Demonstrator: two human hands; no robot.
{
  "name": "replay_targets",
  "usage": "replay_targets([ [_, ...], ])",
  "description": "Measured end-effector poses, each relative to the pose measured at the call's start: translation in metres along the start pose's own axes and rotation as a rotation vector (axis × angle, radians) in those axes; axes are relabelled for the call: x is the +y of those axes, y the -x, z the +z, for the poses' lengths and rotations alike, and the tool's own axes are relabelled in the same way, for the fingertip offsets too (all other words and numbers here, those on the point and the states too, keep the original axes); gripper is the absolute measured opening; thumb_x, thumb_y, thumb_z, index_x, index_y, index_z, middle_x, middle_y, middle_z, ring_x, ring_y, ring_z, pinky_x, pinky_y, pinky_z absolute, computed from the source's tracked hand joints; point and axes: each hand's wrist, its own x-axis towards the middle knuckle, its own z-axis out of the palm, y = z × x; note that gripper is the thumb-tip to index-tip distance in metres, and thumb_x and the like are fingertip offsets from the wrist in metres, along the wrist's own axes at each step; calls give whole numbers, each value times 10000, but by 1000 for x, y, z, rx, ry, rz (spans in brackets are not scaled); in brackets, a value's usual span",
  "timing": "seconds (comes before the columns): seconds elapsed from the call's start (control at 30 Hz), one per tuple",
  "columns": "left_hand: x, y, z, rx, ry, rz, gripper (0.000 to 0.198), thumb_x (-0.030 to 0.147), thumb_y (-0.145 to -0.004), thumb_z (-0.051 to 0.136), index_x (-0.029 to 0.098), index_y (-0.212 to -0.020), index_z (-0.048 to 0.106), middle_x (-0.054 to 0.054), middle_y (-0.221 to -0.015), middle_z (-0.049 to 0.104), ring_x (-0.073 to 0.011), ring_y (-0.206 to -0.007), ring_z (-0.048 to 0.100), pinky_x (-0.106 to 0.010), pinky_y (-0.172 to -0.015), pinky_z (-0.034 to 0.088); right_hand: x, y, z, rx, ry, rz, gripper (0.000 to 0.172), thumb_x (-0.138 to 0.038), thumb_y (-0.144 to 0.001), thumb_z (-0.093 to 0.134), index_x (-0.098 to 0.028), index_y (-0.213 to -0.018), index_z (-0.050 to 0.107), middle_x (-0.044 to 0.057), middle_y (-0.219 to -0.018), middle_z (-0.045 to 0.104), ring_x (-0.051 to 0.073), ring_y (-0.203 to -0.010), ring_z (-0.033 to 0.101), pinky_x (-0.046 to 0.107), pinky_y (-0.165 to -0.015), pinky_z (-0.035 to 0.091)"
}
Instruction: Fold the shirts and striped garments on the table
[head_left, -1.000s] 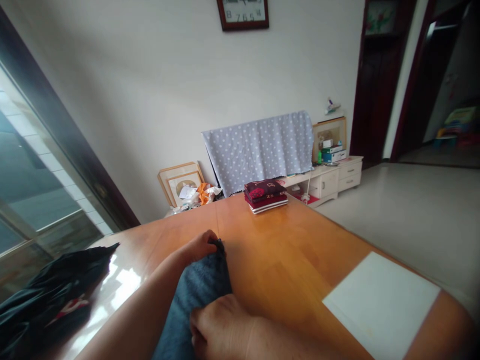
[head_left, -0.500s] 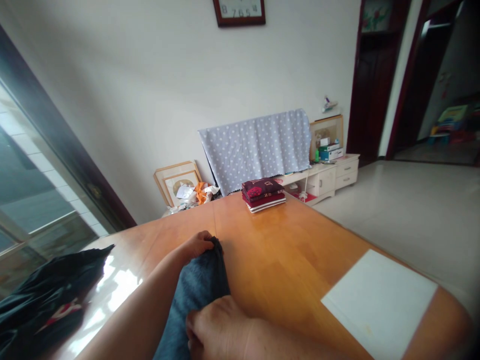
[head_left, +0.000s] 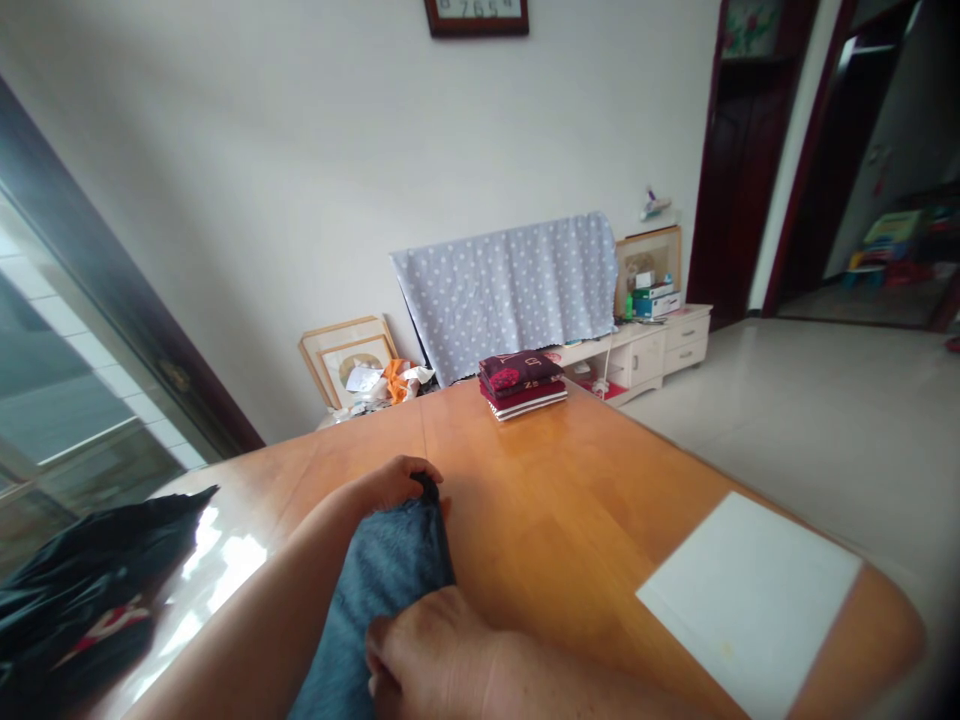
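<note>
A blue-grey towel-like cloth [head_left: 382, 590] lies stretched along the wooden table [head_left: 585, 500] in front of me. My left hand [head_left: 394, 483] is closed on its far end, fingers curled over the dark edge. My right hand [head_left: 427, 655] is closed on the cloth's near part at the bottom of the view. A neat stack of folded dark red cloths [head_left: 521, 383] sits at the table's far edge.
A black garment [head_left: 82, 590] lies heaped on the table's left side. A white board [head_left: 750, 600] rests on the right corner. Beyond the table stand a dotted grey cover [head_left: 510, 295], picture frames [head_left: 345, 355] and a low white cabinet [head_left: 645, 350].
Both hands keep their hold on the cloth; the left hand has shifted slightly farther along the table. The view has drifted a little.
</note>
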Motion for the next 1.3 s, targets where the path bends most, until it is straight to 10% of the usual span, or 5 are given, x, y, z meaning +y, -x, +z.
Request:
replay_targets([
  [0.7, 15, 24, -1, -57, 141, -73, 328, 347, -639, 740, 182, -922, 754, -3, -838, 717, -169, -770, 598, -272, -722, 455, 7, 0, 5, 16, -59, 12, 288, -439, -865, 584, -232, -981, 747, 55, -843, 759, 247, -740, 708, 328, -668, 553],
  [1.0, -5, 2, -2, 124, 44, -145, 277, 307, -594, 702, 174, -832, 654, 31, -685, 604, -151, -651, 531, -247, -586, 396, 7, 2, 7, 43, -8, -48, 247, -373, -862, 605, -199, -972, 742, 98, -834, 760, 244, -735, 719, 330, -707, 575],
  [1.3, -19, -24, 17, 260, 13, -95, 520, 281, -622, 643, 176, -1129, 596, 15, -809, 635, -156, -698, 590, -252, -619, 448, 12, -2, 14, 19, 82, -84, 369, -425, -906, 473, -190, -1017, 735, 139, -860, 764, 323, -749, 741, 395, -622, 593],
])
